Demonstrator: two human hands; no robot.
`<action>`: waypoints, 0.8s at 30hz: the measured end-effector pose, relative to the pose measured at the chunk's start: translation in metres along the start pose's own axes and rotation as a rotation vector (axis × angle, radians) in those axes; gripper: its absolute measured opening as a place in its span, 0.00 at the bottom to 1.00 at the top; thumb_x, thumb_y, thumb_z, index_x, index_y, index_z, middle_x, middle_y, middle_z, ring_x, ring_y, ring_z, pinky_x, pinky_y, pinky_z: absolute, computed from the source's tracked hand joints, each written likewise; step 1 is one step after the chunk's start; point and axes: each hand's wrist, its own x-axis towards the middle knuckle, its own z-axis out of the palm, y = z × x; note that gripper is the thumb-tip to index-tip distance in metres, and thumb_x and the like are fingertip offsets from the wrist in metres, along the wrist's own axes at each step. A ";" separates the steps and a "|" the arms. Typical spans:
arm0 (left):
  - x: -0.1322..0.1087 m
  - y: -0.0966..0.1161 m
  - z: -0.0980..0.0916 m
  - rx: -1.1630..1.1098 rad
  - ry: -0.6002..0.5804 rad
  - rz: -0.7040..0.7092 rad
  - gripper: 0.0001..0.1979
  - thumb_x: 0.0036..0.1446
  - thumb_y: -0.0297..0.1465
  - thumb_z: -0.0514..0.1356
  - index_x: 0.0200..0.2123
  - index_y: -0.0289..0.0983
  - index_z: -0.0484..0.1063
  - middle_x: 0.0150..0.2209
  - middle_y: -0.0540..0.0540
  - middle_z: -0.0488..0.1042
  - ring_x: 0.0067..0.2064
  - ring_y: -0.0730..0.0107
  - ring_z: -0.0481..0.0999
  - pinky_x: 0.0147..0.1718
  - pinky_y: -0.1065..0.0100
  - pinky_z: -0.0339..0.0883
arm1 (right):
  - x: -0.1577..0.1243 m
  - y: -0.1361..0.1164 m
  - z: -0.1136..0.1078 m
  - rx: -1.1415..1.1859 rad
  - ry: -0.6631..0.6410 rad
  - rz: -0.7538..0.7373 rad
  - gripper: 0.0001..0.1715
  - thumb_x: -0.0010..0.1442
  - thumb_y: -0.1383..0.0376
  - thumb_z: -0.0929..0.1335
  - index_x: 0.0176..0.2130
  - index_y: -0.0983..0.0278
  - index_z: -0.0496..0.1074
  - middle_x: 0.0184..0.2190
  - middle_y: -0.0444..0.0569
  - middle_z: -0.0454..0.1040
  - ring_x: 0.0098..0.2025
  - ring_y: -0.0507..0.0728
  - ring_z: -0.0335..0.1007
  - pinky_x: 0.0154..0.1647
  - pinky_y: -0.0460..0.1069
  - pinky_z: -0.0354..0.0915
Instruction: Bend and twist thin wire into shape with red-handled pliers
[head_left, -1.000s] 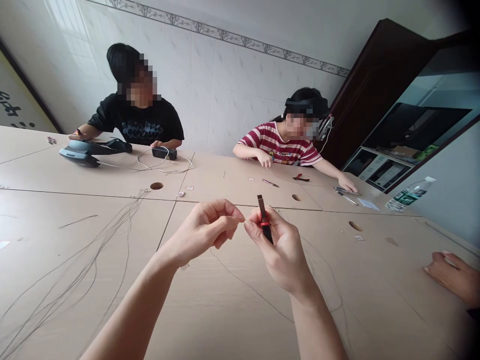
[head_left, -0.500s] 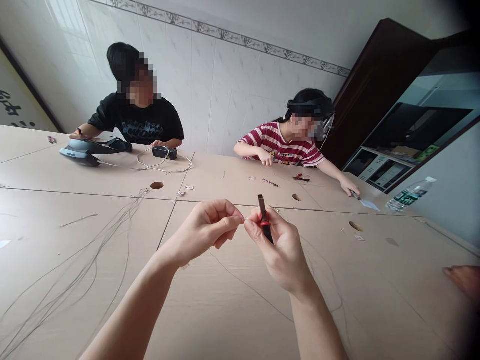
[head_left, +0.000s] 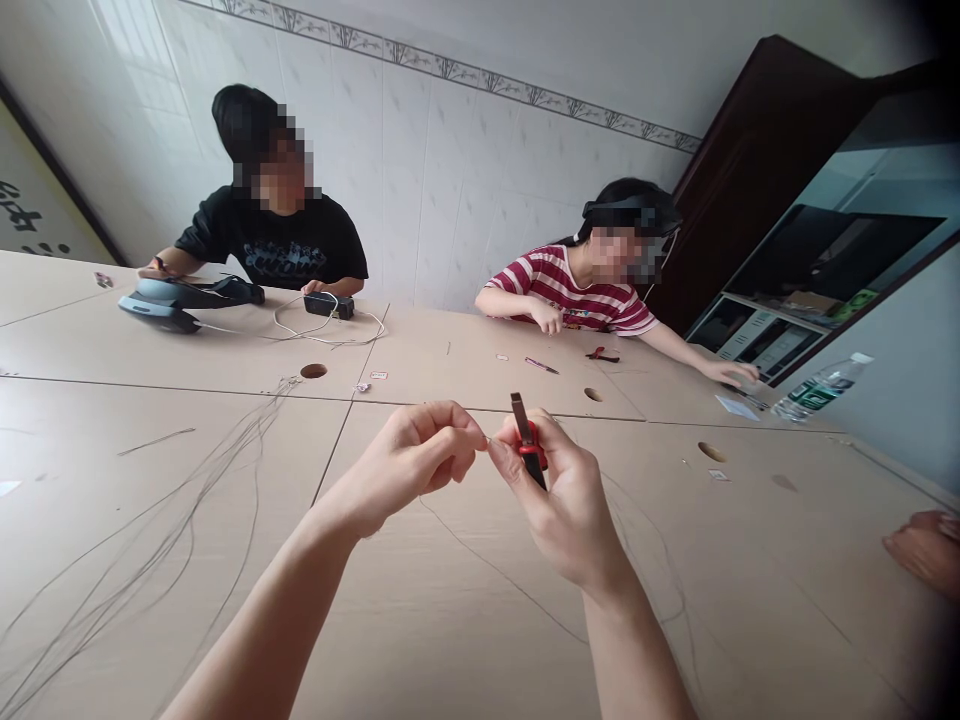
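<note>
Fine wire: one short section visible, bridging the fingertips of both hands above the table.
Left hand: one, wrist raised, forearm slanting up from the lower edge; thumb and index finger pinch the wire, other fingers curled inward.
Right hand: one, upright, thumb toward the left hand; thumb and fingertips close on the wire while the palm retains the pliers.
Pliers in hand: one pair, red-and-black grips, metal nose pointing up and tilted slightly left.
Strand below hands: one, curving toward the right forearm; connection to the held wire cannot be told.
Wire bundle: one, left of the hands; strands overlap, count not possible.
Table holes: three, round, beyond and right of the hands.
Pliers on table: one pair, far side.
Pen: one, left of those pliers.
Water bottle: one, far right.
Co-workers: two seated opposite; one further hand at the right edge.
</note>
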 end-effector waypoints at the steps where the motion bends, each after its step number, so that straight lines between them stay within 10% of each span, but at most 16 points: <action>1: 0.000 -0.001 0.000 -0.015 -0.008 -0.003 0.05 0.55 0.28 0.55 0.26 0.37 0.66 0.19 0.56 0.59 0.21 0.79 0.50 0.20 0.72 0.43 | 0.000 -0.001 0.000 -0.013 0.003 -0.008 0.09 0.65 0.63 0.65 0.32 0.60 0.64 0.29 0.42 0.65 0.30 0.51 0.61 0.34 0.47 0.60; 24: 0.003 -0.004 0.003 0.027 0.020 0.045 0.10 0.60 0.32 0.57 0.26 0.37 0.63 0.19 0.57 0.54 0.21 0.80 0.49 0.20 0.73 0.43 | -0.001 0.004 0.002 -0.146 0.026 -0.089 0.07 0.64 0.65 0.65 0.32 0.61 0.65 0.30 0.43 0.64 0.32 0.53 0.62 0.36 0.49 0.61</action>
